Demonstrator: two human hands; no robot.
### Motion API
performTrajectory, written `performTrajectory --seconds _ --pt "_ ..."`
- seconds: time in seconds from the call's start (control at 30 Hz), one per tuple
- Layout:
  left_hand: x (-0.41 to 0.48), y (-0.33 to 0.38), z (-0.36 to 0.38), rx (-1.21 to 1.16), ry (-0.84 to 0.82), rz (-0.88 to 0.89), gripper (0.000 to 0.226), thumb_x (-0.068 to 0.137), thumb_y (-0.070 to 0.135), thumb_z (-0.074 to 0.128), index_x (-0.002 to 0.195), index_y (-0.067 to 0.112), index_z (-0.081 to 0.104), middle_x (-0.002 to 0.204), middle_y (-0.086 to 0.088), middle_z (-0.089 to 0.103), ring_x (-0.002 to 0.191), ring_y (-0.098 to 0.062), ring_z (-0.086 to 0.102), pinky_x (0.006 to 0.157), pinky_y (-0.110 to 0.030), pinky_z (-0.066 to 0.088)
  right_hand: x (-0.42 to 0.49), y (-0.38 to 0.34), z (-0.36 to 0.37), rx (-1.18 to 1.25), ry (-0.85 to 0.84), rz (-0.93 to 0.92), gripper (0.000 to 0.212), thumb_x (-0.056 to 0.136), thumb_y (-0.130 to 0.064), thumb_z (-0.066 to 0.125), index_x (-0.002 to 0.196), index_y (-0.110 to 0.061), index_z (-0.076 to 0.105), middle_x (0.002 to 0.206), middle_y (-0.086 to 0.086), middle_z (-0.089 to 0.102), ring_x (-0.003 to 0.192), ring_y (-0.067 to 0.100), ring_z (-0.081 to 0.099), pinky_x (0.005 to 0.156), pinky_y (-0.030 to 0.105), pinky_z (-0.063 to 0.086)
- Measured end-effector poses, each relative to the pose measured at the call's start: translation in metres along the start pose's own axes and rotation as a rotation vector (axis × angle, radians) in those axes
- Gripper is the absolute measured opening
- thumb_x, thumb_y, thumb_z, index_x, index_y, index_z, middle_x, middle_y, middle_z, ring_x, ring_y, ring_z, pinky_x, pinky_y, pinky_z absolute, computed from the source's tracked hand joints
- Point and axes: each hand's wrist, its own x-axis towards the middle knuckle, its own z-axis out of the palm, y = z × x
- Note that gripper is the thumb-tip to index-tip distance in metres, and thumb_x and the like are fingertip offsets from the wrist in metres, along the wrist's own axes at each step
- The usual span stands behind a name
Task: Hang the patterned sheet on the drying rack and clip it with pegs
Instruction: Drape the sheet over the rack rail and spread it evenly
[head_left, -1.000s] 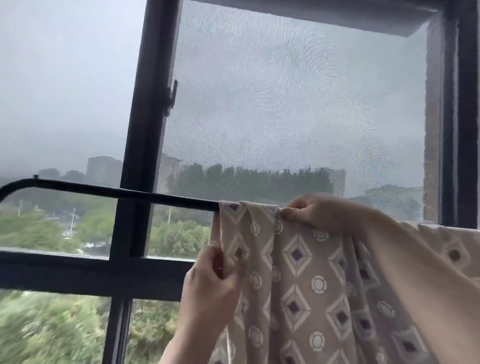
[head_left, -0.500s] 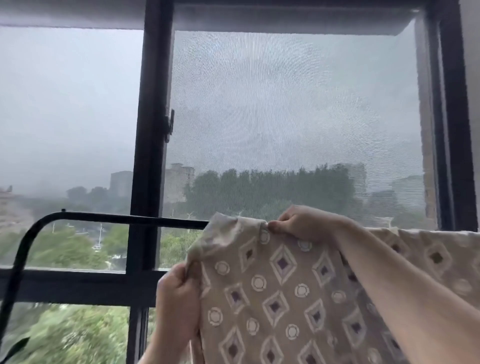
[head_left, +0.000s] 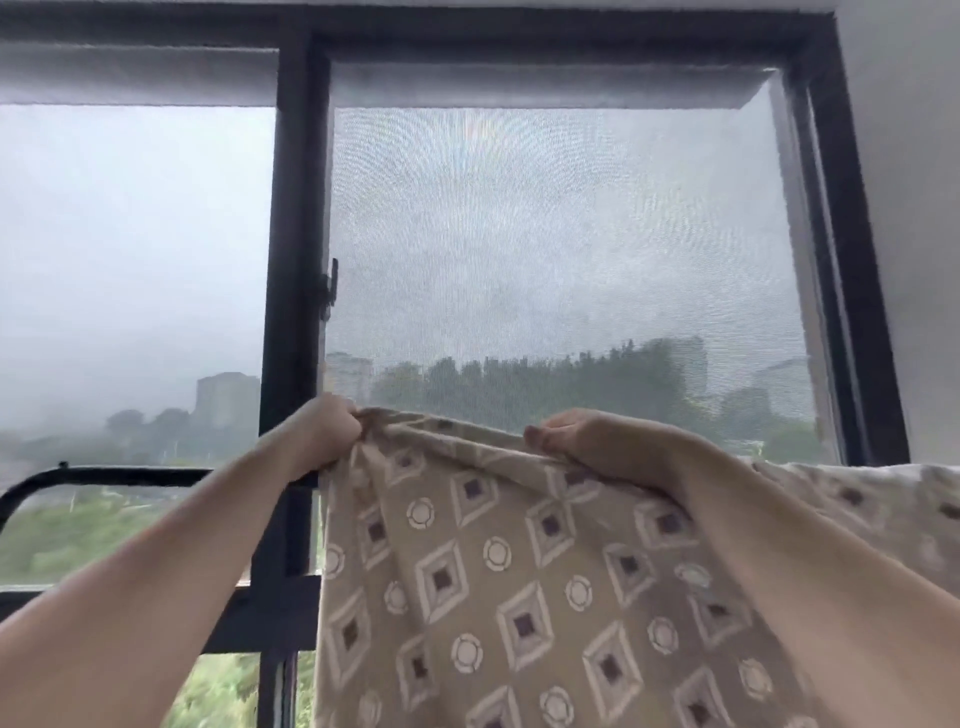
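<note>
The patterned sheet (head_left: 483, 582), beige with diamonds and circles, hangs down in front of the window. My left hand (head_left: 324, 434) grips its top left corner, raised above the rail. My right hand (head_left: 587, 439) pinches the top edge further right. The black rail of the drying rack (head_left: 109, 474) shows bare at the left; to the right the sheet covers it. No pegs are in view.
A black-framed window (head_left: 293, 291) with a mesh screen (head_left: 561, 270) stands right behind the rack. A latch (head_left: 330, 288) sits on the middle post. A grey wall (head_left: 914, 234) borders the right side. Trees and buildings lie outside.
My left hand has risen from the sheet's side edge to its top corner, lifting it above the rail. The right hand has shifted right along the top edge. The camera has tilted upward.
</note>
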Motion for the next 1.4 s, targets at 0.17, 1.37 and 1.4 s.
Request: performTrajectory --seconds 0.17,1.37,1.4 --pt "0.002 -0.010 -0.003 0.015 -0.208 -0.085 0.026 0.092 0.017 0.059 0.075 0.001 0.070 0.064 -0.008 0.064 0.055 -0.015 0.053 0.043 -0.023 0.040 -0.001 -0.015 0.009 -0.227 0.155 0.019 0.030 0.092 -0.050 0.060 0.084 -0.022 0.068 0.080 -0.010 0.070 0.072 0.007 0.065 0.069 0.032 0.053" --pt "-0.015 0.006 -0.014 0.080 -0.380 -0.119 0.017 0.092 -0.001 0.039 0.091 0.002 0.056 0.087 -0.008 0.053 0.070 -0.013 0.049 0.060 -0.021 0.042 0.058 -0.028 0.024 -0.452 0.178 0.211 0.020 0.085 -0.030 0.068 0.072 -0.014 0.070 0.065 -0.012 0.060 0.060 0.002 0.055 0.057 0.021 0.042" --pt "-0.017 0.006 -0.013 0.080 -0.372 -0.114 0.018 0.092 -0.001 0.038 0.089 0.001 0.056 0.086 -0.008 0.053 0.069 -0.013 0.049 0.058 -0.020 0.042 0.049 -0.038 0.029 -0.398 0.215 0.134 0.028 0.090 -0.039 0.065 0.071 -0.019 0.068 0.061 -0.013 0.059 0.055 0.000 0.052 0.054 0.019 0.039"
